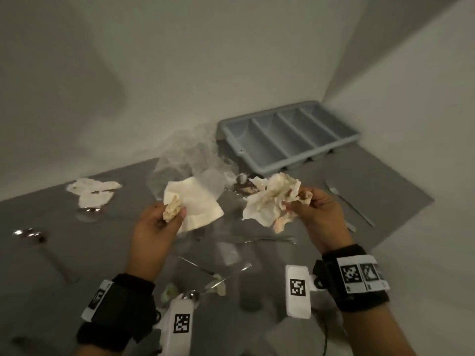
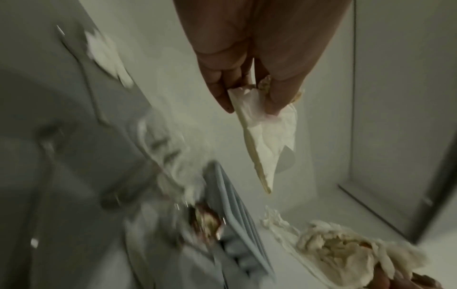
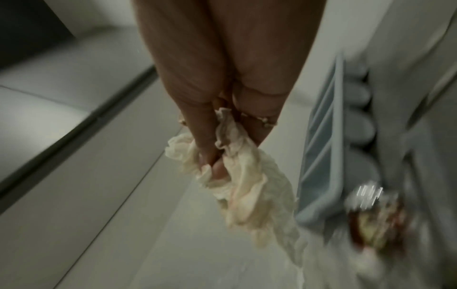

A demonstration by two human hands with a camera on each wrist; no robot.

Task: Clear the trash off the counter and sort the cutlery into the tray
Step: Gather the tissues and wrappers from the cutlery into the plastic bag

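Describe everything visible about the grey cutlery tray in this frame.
The cutlery tray is light blue-grey, plastic-looking, rectangular with a raised rim and long parallel compartments split by dividers; all look empty. It sits flat at the counter's far right corner, angled against the wall. Neither hand touches it. Crumpled clear plastic lies by its near-left end; contact is unclear.

Grey counter (image 1: pixel 321 181) bearing tray (image 1: pixel 288 136), spoons (image 1: pixel 30 236), napkins (image 1: pixel 92 191)

Things on the counter (image 1: pixel 321 176)
The tray (image 1: pixel 288 134) sits at the upper right; a napkin (image 1: pixel 92 192) lies far left, with one spoon (image 1: pixel 88 214) just below and another spoon (image 1: pixel 30 236) lower left
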